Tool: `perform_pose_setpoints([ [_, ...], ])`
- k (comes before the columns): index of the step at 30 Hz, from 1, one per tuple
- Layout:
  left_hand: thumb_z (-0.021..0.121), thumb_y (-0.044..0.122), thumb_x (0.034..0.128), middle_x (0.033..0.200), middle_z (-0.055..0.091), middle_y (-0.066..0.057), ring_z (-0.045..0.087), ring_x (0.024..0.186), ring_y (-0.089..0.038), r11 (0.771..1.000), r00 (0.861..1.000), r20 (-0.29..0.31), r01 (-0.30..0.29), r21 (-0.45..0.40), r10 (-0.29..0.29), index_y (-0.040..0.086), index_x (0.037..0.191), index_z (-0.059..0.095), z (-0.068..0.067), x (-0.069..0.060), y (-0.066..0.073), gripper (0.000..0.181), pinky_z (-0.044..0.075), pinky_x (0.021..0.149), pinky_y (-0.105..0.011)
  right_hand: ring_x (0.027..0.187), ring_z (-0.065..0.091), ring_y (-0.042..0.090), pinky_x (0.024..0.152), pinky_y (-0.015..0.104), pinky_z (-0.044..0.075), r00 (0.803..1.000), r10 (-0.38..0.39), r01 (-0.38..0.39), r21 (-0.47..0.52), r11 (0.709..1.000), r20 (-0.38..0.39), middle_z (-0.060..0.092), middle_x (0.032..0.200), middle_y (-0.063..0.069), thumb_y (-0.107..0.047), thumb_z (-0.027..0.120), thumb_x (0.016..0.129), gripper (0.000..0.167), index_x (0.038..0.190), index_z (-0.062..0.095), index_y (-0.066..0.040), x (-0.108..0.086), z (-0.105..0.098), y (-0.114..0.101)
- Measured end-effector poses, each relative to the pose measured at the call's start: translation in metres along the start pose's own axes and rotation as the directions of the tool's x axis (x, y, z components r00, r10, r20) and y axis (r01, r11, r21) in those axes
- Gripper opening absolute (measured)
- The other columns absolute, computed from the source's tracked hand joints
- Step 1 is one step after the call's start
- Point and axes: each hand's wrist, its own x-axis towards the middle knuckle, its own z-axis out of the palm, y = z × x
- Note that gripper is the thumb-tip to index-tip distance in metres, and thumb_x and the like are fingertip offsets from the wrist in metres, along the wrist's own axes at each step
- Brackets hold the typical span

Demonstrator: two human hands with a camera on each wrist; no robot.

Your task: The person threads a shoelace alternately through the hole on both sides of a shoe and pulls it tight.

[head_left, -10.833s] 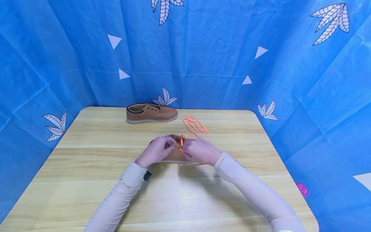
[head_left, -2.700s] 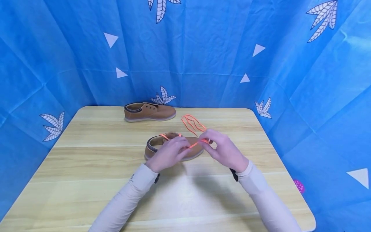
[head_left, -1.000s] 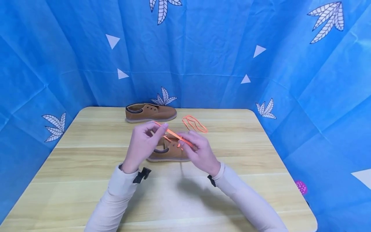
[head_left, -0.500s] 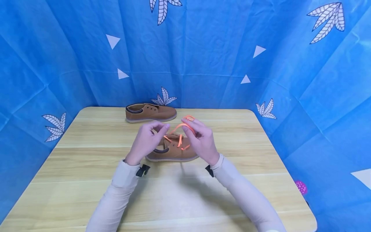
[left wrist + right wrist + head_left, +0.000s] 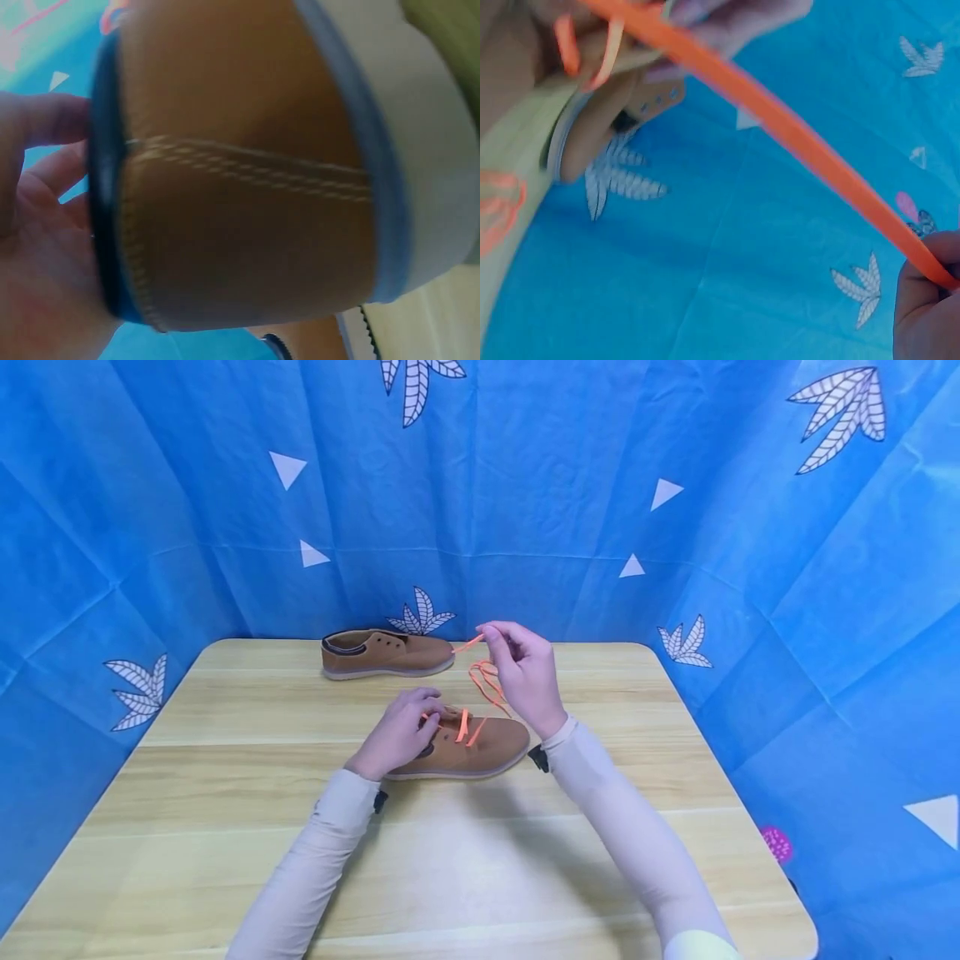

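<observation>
A brown shoe point(image 5: 487, 747) stands on the table, toe to the right, with orange lace point(image 5: 462, 725) through some eyelets. My left hand point(image 5: 401, 731) is at its opening, thumb and fingers about the upper edge near the tongue; the left wrist view shows the hand point(image 5: 45, 195) beside the dark collar of the shoe point(image 5: 247, 165), fingertips partly hidden. Raised beyond the shoe, my right hand point(image 5: 525, 672) pinches an orange shoelace point(image 5: 470, 643) between thumb and finger. In the right wrist view this lace point(image 5: 780, 127) runs taut to the right hand point(image 5: 934, 300).
A second brown shoe point(image 5: 390, 653), its visible eyelets without lace, stands at the back of the wooden table point(image 5: 225, 827). A loop of orange lace point(image 5: 491, 681) lies to the right of it. A blue patterned curtain point(image 5: 555, 510) hangs behind and at the sides.
My right hand has lifted up and away from the shoe with the lace. My left hand has lowered from above the shoe to its opening. Earlier, both hands worked close together at the shoe.
</observation>
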Motion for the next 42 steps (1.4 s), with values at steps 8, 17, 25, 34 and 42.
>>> perform_pose_setpoints([
  [8, 0.060, 0.010, 0.1006, 0.137, 0.068, -0.014, 0.059, 0.134, -0.037, 0.996, 0.999, -0.010, -0.052, 0.066, 0.053, 0.005, 0.118, 0.075, 0.008, 0.000, -0.004, 0.023, 0.041, 0.116, -0.059, 0.051, 0.047, 0.018, 0.053, 0.026, 0.036, 0.982, 0.104, -0.086, -0.116, 0.989, 0.159, 0.059, 0.062, 0.013, -0.024, 0.067, 0.101, 0.020, 0.094, 0.068, -0.005, 0.022, 0.003, 0.016],
  [17, 0.060, 0.009, 0.0999, 0.136, 0.068, -0.013, 0.059, 0.134, -0.037, 0.998, 0.999, -0.005, -0.031, 0.054, 0.032, 0.007, 0.119, 0.075, 0.004, -0.002, 0.000, 0.024, 0.040, 0.117, -0.060, 0.049, 0.042, 0.015, 0.050, 0.027, 0.032, 0.831, 0.312, -0.129, -0.384, 0.914, 0.461, 0.075, 0.073, 0.005, -0.019, 0.065, 0.103, 0.020, 0.093, 0.077, -0.007, 0.045, 0.001, 0.032],
  [25, 0.062, 0.010, 0.0989, 0.135, 0.068, -0.014, 0.060, 0.131, -0.038, 0.998, 0.999, -0.008, -0.044, 0.048, 0.044, 0.006, 0.118, 0.075, 0.004, -0.003, -0.001, 0.024, 0.041, 0.115, -0.060, 0.065, 0.047, 0.014, 0.063, 0.026, 0.041, 0.654, 0.396, -0.111, -0.435, 0.893, 0.645, 0.065, 0.081, 0.013, -0.013, 0.060, 0.105, 0.021, 0.094, 0.074, -0.002, 0.040, 0.012, 0.076],
  [34, 0.065, 0.012, 0.0986, 0.123, 0.063, -0.012, 0.056, 0.118, -0.030, 0.999, 0.999, -0.042, 0.006, 0.041, -0.004, 0.005, 0.112, 0.078, 0.000, -0.004, 0.003, 0.020, 0.050, 0.107, -0.047, 0.072, 0.052, 0.012, 0.069, 0.025, 0.045, 0.537, 0.411, -0.062, -0.451, 0.890, 0.737, 0.064, 0.081, 0.007, -0.011, 0.061, 0.104, 0.019, 0.095, 0.073, 0.001, 0.025, 0.023, 0.103],
  [42, 0.068, 0.015, 0.0981, 0.095, 0.068, -0.008, 0.060, 0.087, -0.020, 0.998, 0.997, -0.076, 0.021, 0.061, -0.016, 0.004, 0.105, 0.080, -0.003, -0.007, 0.010, 0.017, 0.056, 0.079, -0.036, 0.066, 0.047, 0.009, 0.065, 0.022, 0.041, 0.503, 0.374, -0.030, -0.417, 0.909, 0.779, 0.057, 0.074, 0.000, -0.007, 0.059, 0.104, 0.022, 0.091, 0.073, 0.003, 0.019, 0.030, 0.108],
])
